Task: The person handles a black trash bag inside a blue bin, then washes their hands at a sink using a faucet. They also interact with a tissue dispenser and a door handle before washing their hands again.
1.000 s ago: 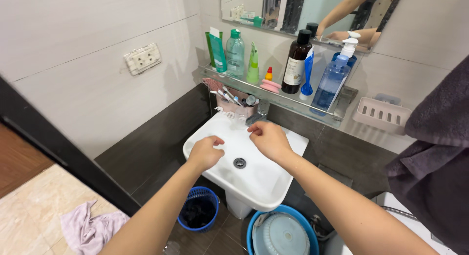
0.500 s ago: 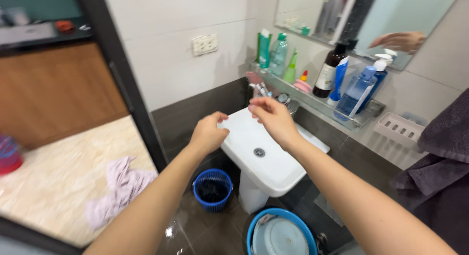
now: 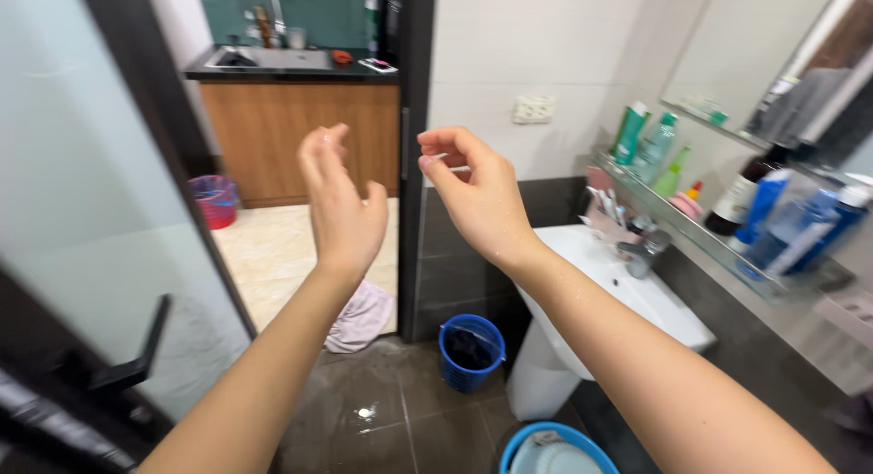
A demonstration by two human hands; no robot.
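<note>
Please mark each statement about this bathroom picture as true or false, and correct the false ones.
1. Both hands are raised, away from the sink. True.
2. The left hand holds a bottle. False: it is empty, fingers loosely open.
3. A blue basket stands on the floor beside the sink pedestal. True.
4. The right hand rests on the faucet. False: it is lifted, fingertips pinched together.
5. A cloth lies near the doorway. True.
</note>
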